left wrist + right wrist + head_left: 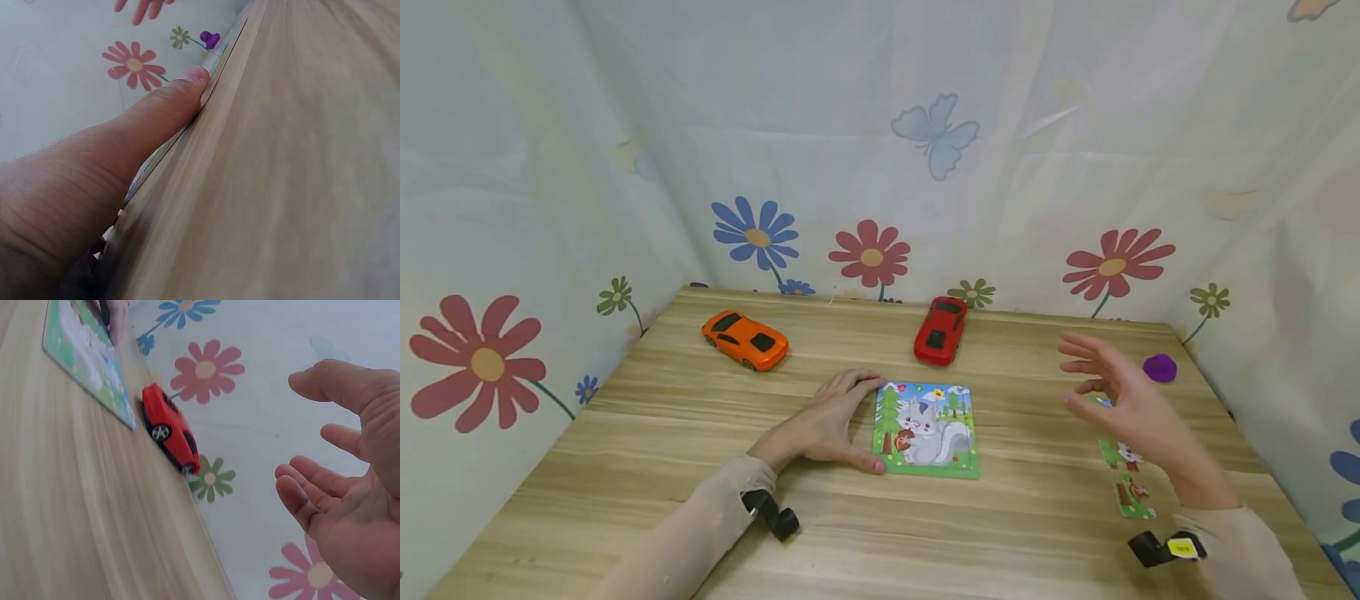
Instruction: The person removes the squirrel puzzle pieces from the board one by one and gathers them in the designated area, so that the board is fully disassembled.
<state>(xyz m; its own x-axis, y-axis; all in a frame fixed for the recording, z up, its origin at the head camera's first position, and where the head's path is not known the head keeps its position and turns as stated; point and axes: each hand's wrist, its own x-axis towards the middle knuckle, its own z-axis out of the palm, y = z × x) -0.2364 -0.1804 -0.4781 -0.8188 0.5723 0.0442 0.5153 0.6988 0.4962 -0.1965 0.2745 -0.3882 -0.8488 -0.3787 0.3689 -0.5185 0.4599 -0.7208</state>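
Note:
A square picture puzzle board (925, 429) with a grey squirrel holding a nut lies flat in the middle of the table. My left hand (831, 421) rests at its left side, thumb by the lower left corner and fingers by the upper left one. In the left wrist view the thumb (162, 109) lies straight along the board's edge. My right hand (1123, 408) hovers above the table on the right, fingers spread and nothing held. Beneath it lie loose puzzle pieces (1133, 497), partly hidden by the hand and forearm.
An orange toy car (745, 340) stands at the back left, and a red toy car (941, 332) behind the board. A small purple object (1160, 367) sits near the table's right edge. Flower-printed curtain (820, 125) encloses the back and sides.

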